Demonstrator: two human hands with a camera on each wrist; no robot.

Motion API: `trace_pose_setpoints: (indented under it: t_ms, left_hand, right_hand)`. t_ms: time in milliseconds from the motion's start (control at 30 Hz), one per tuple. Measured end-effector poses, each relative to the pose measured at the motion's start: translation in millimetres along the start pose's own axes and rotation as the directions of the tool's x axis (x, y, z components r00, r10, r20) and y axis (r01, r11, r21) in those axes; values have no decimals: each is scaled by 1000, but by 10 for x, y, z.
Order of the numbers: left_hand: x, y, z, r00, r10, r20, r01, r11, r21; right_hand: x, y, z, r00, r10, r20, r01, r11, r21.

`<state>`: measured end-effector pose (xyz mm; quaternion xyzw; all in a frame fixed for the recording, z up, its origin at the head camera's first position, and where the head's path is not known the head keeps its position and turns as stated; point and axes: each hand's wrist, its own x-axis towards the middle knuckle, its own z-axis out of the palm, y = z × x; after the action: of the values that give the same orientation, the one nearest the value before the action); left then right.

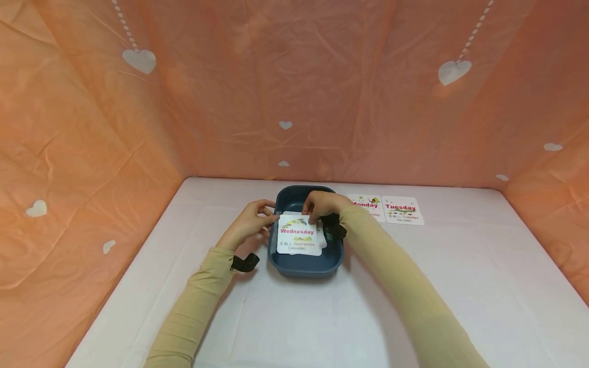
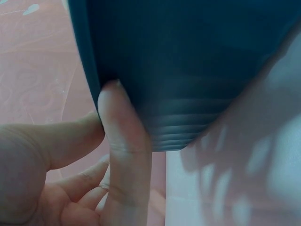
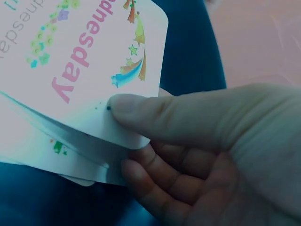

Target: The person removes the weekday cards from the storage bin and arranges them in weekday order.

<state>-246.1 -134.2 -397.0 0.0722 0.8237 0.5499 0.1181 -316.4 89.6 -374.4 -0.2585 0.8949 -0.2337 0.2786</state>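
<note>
A white card printed "Wednesday" (image 1: 300, 244) lies over the dark blue plastic basin (image 1: 306, 266), with more white cards showing beneath it. My right hand (image 1: 320, 203) reaches across the basin from the right and pinches a corner of this card; its thumb (image 3: 134, 110) presses the printed face while the other fingers curl underneath. At the basin's left side, my left hand (image 1: 248, 223) pinches the rim. One finger (image 2: 123, 122) of that hand lies along the basin's outer wall, and the thumb meets the edge.
Cards reading "Monday" (image 1: 369, 205) and "Tuesday" (image 1: 403, 210) lie side by side behind the right forearm. A white cloth covers the table (image 1: 285, 322). Orange fabric with white hearts (image 1: 299, 92) hangs at the back and both sides.
</note>
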Motion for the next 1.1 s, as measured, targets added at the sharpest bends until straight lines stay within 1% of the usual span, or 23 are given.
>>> trace_pose_setpoints:
  t_ms: [100,233,367,533,667,833,967,1100]
  left_hand:
    - [-2,-1,5,1000,2,-2,-2,1000,-7]
    - [-2,3,10,1000,4,-6,-4,1000,-9]
    - [-9,9,11,1000,2,-9,-2,1000,-16]
    - [-27,27,7,1000,6,-8,-6,1000,-22]
    - [-32,33,5,1000,13,-9,-13,1000,-15]
    - [-20,28,3,999,32,-4,-32,999,-21]
    - [-11,31,4,1000,23,-4,-23,1000,-13]
    - [3,28,0,1000,17,-8,-17,1000,9]
  right_hand:
    - [-24,-10,-24,1000,-13,-7,13,1000,2]
    - [-68,-33,-48,999,-20,27,18,996,93]
    - [-112,-60,-51,997,-32,77,17,981,194]
    - [-152,-77,-51,994,-52,92,30,974,226]
    - [-184,-48,-56,996,-68,57,55,977,204]
    - [-242,12,-69,995,-96,-19,98,978,186]
    - [-299,63,-105,989,-131,-66,141,970,200]
    - [-374,96,-166,978,-161,-135,187,960,208]
